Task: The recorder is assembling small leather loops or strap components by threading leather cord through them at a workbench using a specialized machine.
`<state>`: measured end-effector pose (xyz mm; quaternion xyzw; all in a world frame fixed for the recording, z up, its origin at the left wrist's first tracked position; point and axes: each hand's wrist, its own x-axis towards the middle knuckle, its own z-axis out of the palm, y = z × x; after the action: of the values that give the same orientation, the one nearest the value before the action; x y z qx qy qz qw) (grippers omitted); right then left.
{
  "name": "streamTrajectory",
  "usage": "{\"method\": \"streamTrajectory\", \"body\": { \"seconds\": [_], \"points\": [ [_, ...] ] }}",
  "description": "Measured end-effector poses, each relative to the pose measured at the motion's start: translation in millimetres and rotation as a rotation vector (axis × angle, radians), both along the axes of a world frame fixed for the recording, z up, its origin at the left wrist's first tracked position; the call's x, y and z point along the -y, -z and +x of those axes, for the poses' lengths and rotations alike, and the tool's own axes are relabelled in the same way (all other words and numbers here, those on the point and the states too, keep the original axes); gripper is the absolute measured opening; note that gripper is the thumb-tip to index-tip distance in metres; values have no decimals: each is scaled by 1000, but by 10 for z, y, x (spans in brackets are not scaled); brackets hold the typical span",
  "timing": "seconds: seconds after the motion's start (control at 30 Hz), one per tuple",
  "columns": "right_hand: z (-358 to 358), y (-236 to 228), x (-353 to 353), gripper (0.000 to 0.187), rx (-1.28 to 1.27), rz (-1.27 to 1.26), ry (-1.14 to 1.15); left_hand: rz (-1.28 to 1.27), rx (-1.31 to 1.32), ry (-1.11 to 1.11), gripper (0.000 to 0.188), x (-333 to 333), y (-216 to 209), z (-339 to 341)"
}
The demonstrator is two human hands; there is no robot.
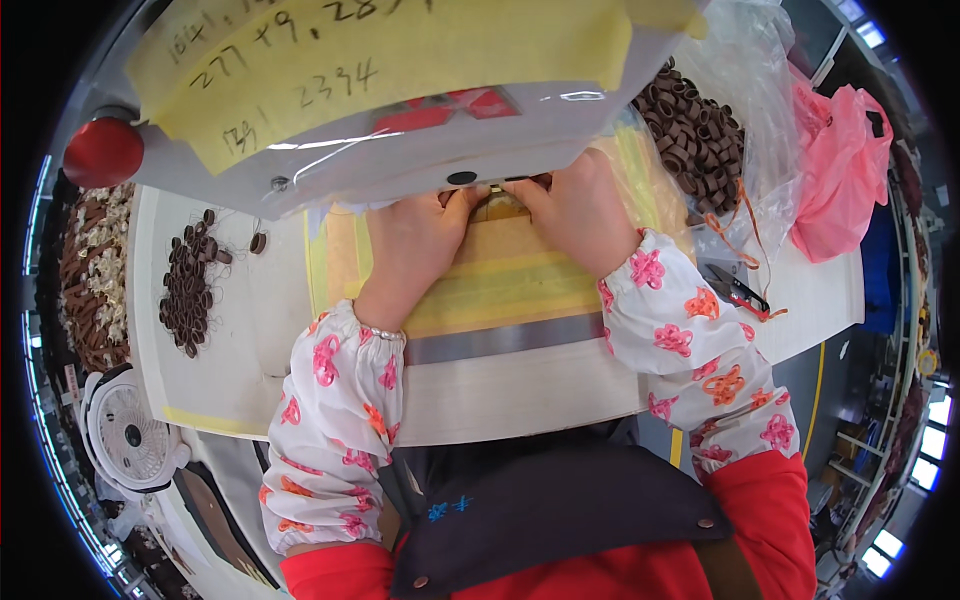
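Two bare hands meet over a small brown piece (497, 207) that lies on the yellow-taped work plate (510, 280), right at the lower edge of the grey machine head (420, 150). The left hand (425, 240) pinches the piece from its left side with thumb and fingertips, and the right hand (575, 215) pinches it from the right, the fingertips of both nearly touching under the machine's edge; most of the piece is hidden by the fingers, so its shape cannot be told. Both forearms wear white sleeve covers (335, 420) printed with pink and orange knots, over red sleeves, and come up from the lower edge. A grey strip (500, 340) crosses the plate just below the wrists, with pale wood below it. Yellow paper notes (400, 60) with handwriting are stuck on the machine head, and a red knob (103, 152) sits at its left end. On the white table (250, 330), well to the left of the hands, lies a heap of dark brown loops (188, 285), and beyond it a tray of mixed brown and pale scraps (95, 270). To the right, a clear plastic bag (740, 90) holds many more brown loops (695, 135), beside a pink plastic bag (835, 180). A small red-handled cutter (735, 290) lies near the right elbow. A white fan (130, 435) stands at lower left.
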<state>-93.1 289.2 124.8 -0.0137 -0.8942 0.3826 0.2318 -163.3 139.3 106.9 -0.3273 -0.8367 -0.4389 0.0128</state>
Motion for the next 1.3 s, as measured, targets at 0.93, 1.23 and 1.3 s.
{"method": "streamTrajectory", "body": {
  "seconds": [0.93,1.23,1.3],
  "points": [
    [0,95,-31,11,6,-97,-20,-150,140,-87,25,19,-189,120],
    [37,29,-95,12,-8,-106,-47,-139,-76,22,30,211,-234,249],
    [56,-76,-160,12,-49,-95,21,-70,-30,134,29,226,-231,356]
  ]
}}
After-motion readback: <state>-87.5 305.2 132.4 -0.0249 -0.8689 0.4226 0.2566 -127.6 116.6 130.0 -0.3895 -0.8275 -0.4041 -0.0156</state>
